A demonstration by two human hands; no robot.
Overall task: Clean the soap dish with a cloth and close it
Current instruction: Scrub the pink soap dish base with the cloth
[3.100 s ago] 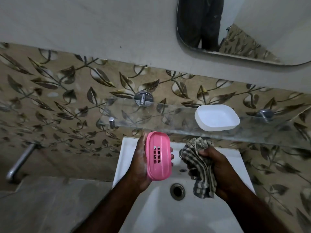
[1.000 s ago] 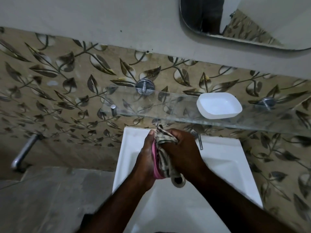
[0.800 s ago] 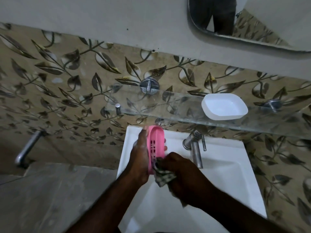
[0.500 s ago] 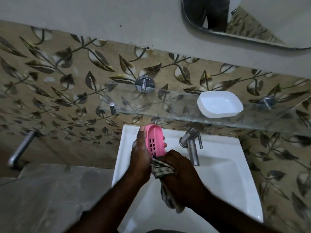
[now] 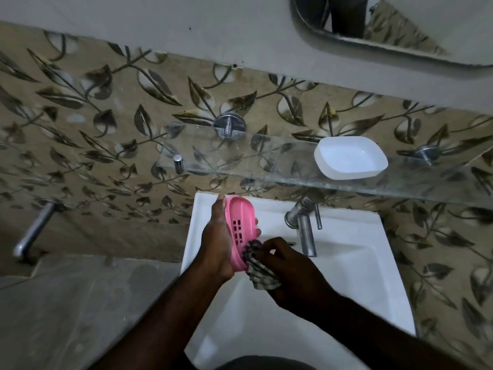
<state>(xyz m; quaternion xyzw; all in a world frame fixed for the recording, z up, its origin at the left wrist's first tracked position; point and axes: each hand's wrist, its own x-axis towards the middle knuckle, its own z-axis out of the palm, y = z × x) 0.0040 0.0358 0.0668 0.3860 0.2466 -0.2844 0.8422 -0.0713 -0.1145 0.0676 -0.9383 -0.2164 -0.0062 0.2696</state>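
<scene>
Grips the pink soap dish (image 5: 238, 232) on its long edge above the left part of the white sink (image 5: 346, 276), probably so drips fall into the basin and the slotted face turns right to meet the cloth (image 5: 260, 273). Clamps it in the left hand (image 5: 217, 241), thumb by the far rim, fingertips curling round the right side. Bunches the checked cloth in the right hand (image 5: 288, 268), fingers curled tight, and presses it against the dish's near end. Leaves the white half (image 5: 350, 157) well apart on the glass shelf (image 5: 226, 166), far right, likely waiting for closing.
</scene>
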